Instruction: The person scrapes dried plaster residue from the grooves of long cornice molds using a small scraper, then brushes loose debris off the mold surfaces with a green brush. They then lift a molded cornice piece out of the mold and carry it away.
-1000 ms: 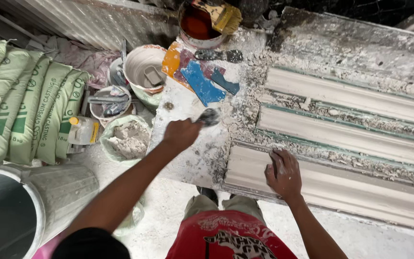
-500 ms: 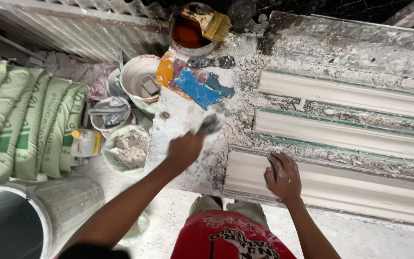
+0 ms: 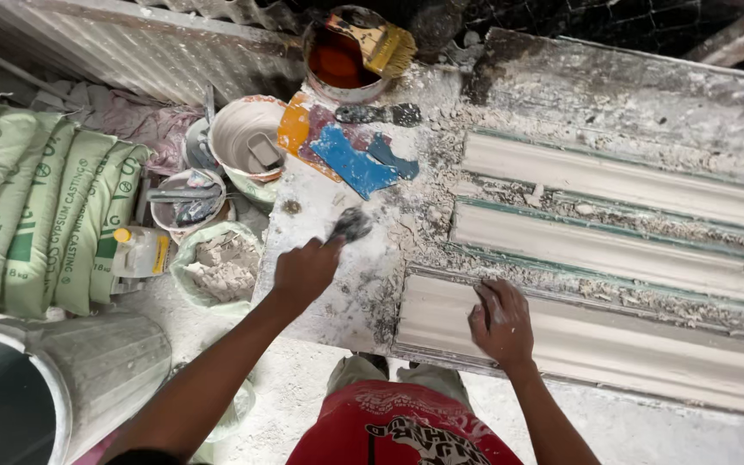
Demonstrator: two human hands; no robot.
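Observation:
My left hand (image 3: 303,271) grips a small plaster-caked scraper (image 3: 352,225) whose blade rests on the white, plaster-covered bench top (image 3: 320,207). My right hand (image 3: 501,323) lies flat, fingers apart, on the left end of the nearest white plaster moulding (image 3: 613,344). Two more long mouldings (image 3: 613,250) lie parallel behind it, with plaster crumbs between them. Blue and orange flat plastic scrapers (image 3: 350,164) and a dark trowel (image 3: 378,114) lie at the bench's far left.
A bucket of dark red liquid with a yellow brush (image 3: 346,52) stands at the back. Left of the bench are a white bucket (image 3: 247,142), bowls of plaster lumps (image 3: 217,263), a small bottle (image 3: 135,251), stacked green sacks (image 3: 36,224) and a large grey barrel (image 3: 53,387).
My left hand with the scraper has slid toward me and slightly left across the bench. The right hand stays on the near moulding. The camera view shifted a little.

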